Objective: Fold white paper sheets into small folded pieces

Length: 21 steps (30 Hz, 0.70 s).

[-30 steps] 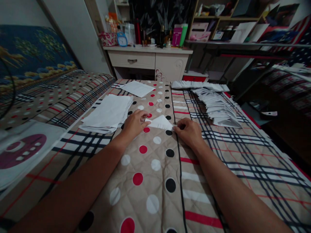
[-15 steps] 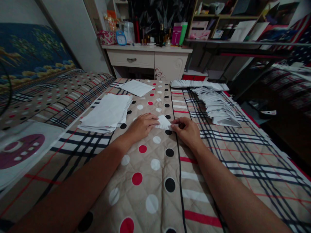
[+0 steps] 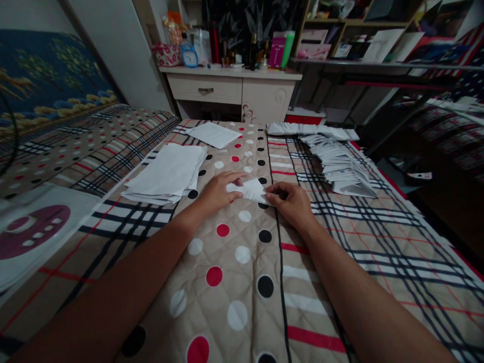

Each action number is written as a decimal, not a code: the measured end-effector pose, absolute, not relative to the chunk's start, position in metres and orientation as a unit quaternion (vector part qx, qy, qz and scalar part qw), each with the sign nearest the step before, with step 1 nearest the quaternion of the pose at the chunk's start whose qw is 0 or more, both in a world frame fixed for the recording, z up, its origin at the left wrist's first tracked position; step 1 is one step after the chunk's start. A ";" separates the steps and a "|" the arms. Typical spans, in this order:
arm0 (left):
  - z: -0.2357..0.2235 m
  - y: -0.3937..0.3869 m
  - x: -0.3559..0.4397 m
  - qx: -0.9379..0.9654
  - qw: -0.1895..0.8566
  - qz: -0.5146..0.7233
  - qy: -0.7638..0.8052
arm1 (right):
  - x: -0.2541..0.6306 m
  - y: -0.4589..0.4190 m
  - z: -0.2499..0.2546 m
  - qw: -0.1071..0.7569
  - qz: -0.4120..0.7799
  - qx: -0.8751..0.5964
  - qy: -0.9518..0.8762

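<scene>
A small piece of white paper [image 3: 254,188], folded to a triangle with faint print along its lower edge, lies on the quilt between my hands. My right hand [image 3: 291,200] pinches its right corner between thumb and curled fingers. At the other end, my left hand [image 3: 219,191] has thumb and forefinger apart, with the paper's left corner showing in the gap. Left of that hand rests a stack of white paper sheets [image 3: 166,171]. On the right stands a fanned row of folded white papers [image 3: 340,164].
A single white sheet [image 3: 214,134] lies farther back, and another row of folded papers [image 3: 312,131] lies at the far right. A plastic bag with a purple print [image 3: 38,227] is at the left edge. Beyond the patterned quilt [image 3: 242,302] stands a white dresser [image 3: 212,91].
My left hand slid right over the paper, covering its left part, then drew back and spread thumb and forefinger. My right hand stays at the right corner, slightly farther left than at first.
</scene>
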<state>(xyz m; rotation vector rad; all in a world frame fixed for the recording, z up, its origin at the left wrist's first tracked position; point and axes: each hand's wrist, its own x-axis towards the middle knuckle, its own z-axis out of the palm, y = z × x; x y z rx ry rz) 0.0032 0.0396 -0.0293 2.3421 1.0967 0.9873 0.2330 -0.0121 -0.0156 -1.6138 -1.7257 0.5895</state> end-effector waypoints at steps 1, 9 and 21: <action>-0.029 0.040 0.003 0.822 0.200 0.355 0.397 | 0.233 -0.012 -0.016 0.345 0.231 -0.621 -0.664; -0.024 0.040 0.003 0.822 0.188 0.356 0.402 | 0.234 -0.009 -0.021 0.396 0.261 -0.582 -0.661; -0.028 0.041 0.001 0.774 0.243 0.318 0.491 | 0.234 -0.013 -0.017 0.354 0.255 -0.601 -0.669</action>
